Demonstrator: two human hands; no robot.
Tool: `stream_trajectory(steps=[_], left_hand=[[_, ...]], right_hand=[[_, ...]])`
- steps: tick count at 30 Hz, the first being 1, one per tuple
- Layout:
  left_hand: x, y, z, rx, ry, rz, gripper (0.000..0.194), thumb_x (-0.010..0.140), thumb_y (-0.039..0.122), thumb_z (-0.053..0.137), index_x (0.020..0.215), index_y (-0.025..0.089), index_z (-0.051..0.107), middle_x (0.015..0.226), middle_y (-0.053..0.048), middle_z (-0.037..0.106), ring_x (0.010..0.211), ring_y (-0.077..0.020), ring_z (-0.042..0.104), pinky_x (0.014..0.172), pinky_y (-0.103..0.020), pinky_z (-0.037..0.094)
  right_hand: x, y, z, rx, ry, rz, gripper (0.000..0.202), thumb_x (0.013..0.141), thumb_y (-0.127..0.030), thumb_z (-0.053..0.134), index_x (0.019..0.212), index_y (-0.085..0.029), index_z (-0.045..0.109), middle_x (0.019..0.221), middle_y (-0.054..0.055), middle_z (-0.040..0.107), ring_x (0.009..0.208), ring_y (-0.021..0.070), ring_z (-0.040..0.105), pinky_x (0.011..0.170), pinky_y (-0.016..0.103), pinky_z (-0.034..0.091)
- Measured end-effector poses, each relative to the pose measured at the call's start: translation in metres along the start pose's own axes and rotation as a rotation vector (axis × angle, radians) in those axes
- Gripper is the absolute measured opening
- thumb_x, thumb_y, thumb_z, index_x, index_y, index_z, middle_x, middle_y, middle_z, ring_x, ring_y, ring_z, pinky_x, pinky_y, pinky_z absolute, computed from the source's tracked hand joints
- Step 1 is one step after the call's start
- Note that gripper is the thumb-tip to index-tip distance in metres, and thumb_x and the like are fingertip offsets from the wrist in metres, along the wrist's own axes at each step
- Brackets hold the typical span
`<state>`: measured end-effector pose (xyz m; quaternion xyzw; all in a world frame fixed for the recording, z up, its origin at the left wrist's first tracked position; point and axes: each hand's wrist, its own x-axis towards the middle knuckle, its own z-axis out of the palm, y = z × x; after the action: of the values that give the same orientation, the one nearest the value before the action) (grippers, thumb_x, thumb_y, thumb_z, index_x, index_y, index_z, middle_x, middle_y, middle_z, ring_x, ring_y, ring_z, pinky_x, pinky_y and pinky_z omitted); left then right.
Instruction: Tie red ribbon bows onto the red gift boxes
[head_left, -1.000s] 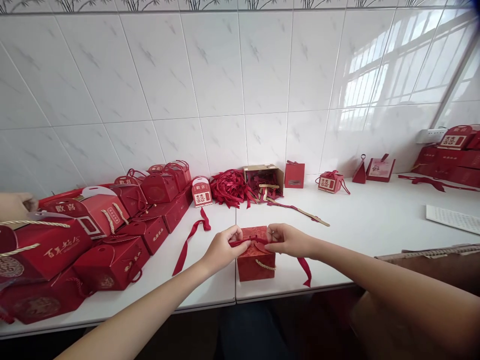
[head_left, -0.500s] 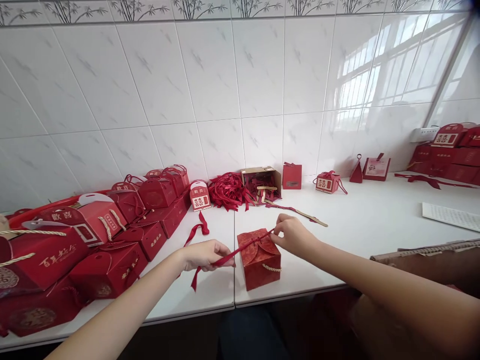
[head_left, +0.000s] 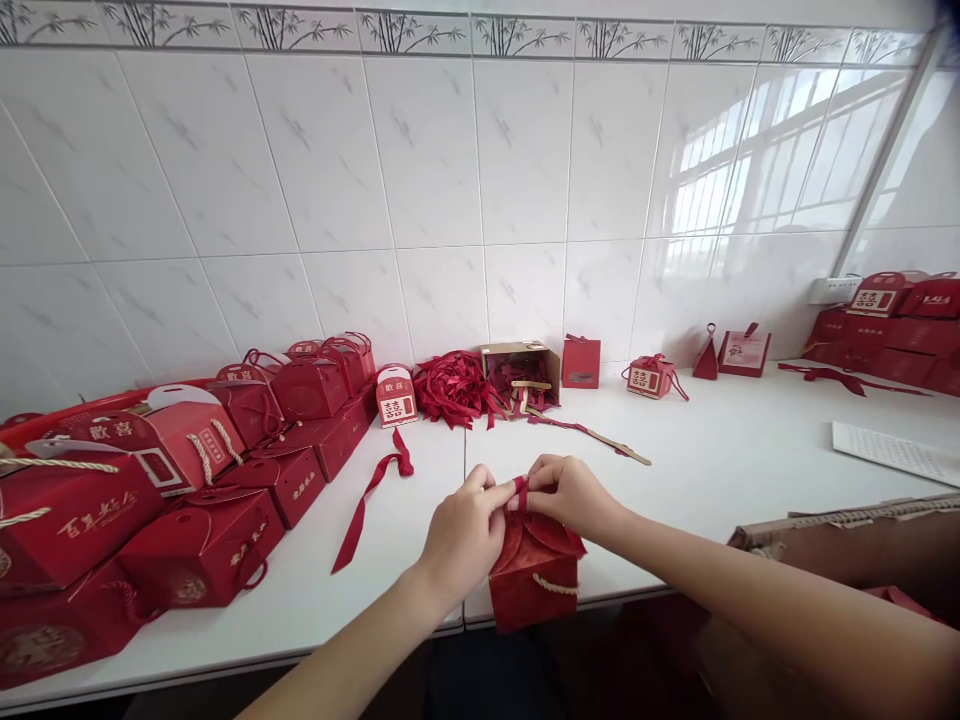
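A red patterned box with a cream twisted cord on its side stands at the table's front edge. Above its folded lid, my left hand pinches a dark red ribbon. Fingertips of my right hand are closed on the same ribbon, close beside the left fingertips. Both hands partly cover the ribbon and the top of the box. Another red ribbon strip lies on the white table to the left.
Stacked red boxes fill the left side. Behind are a ribbon pile, an open carton and small sample boxes. A cardboard box stands front right, near a white printed sheet.
My left hand has moved right, from beside the box to its top, meeting my right hand. The ribbon is now gathered between them, and the box sits nearer the front edge.
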<state>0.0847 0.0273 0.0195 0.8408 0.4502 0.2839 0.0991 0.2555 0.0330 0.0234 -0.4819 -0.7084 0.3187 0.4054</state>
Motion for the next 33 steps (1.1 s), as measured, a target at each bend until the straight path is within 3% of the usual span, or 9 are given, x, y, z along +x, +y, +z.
stream_trajectory(steps=[4, 9, 13, 19, 25, 33], left_hand=[[-0.005, 0.003, 0.006, 0.183, -0.012, 0.004, 0.042, 0.086, 0.013, 0.035, 0.112, 0.031, 0.061, 0.083, -0.002, 0.044, 0.059, -0.0123, 0.045, 0.050, -0.024, 0.030], [-0.006, 0.001, 0.008, 0.238, 0.013, 0.024, 0.040, 0.090, 0.020, 0.031, 0.119, 0.034, 0.056, 0.087, -0.002, 0.044, 0.054, -0.0105, 0.041, 0.047, -0.023, 0.027], [-0.003, -0.007, 0.009, 0.129, -0.010, 0.142, 0.041, 0.091, 0.021, 0.028, 0.119, 0.031, 0.056, 0.094, -0.005, 0.048, 0.059, -0.0110, 0.046, 0.051, -0.024, 0.035], [0.005, -0.020, 0.009, -0.160, -0.035, 0.274, 0.032, 0.091, 0.025, 0.036, 0.103, 0.026, 0.066, 0.091, -0.005, 0.050, 0.066, -0.0116, 0.050, 0.062, -0.025, 0.042], [0.012, -0.015, 0.003, -0.356, -0.125, 0.222, 0.021, 0.085, 0.027, 0.048, 0.086, 0.022, 0.068, 0.088, -0.004, 0.051, 0.070, -0.0124, 0.050, 0.063, -0.025, 0.043], [0.020, -0.010, -0.005, -0.416, -0.263, 0.191, 0.008, 0.081, 0.023, 0.051, 0.082, 0.019, 0.057, 0.089, -0.002, 0.049, 0.060, -0.0088, 0.043, 0.055, -0.023, 0.038]], right_hand=[[0.003, 0.000, -0.001, -0.015, -0.077, 0.135, 0.012, 0.062, -0.025, 0.067, 0.054, -0.016, 0.064, 0.059, -0.001, 0.055, 0.057, 0.0111, 0.049, 0.052, 0.022, 0.037], [0.001, -0.006, 0.001, -0.052, -0.040, 0.168, 0.011, 0.063, -0.018, 0.056, 0.052, -0.016, 0.057, 0.053, -0.002, 0.053, 0.054, 0.0102, 0.046, 0.050, 0.021, 0.035], [-0.003, -0.010, 0.003, -0.119, 0.005, 0.137, 0.008, 0.063, -0.021, 0.055, 0.056, -0.017, 0.056, 0.059, 0.000, 0.057, 0.058, 0.0118, 0.048, 0.051, 0.022, 0.035], [-0.005, -0.012, 0.001, -0.261, -0.003, 0.061, 0.013, 0.062, -0.025, 0.056, 0.053, -0.018, 0.048, 0.067, 0.001, 0.055, 0.059, 0.0119, 0.047, 0.052, 0.023, 0.034], [-0.005, -0.010, -0.002, -0.314, -0.054, 0.001, 0.019, 0.063, -0.026, 0.056, 0.052, -0.018, 0.043, 0.068, 0.001, 0.050, 0.060, 0.0118, 0.045, 0.054, 0.023, 0.034], [-0.004, -0.010, -0.004, -0.353, -0.125, -0.057, 0.017, 0.065, -0.026, 0.054, 0.052, -0.018, 0.045, 0.071, 0.003, 0.051, 0.063, 0.0133, 0.047, 0.056, 0.024, 0.034]])
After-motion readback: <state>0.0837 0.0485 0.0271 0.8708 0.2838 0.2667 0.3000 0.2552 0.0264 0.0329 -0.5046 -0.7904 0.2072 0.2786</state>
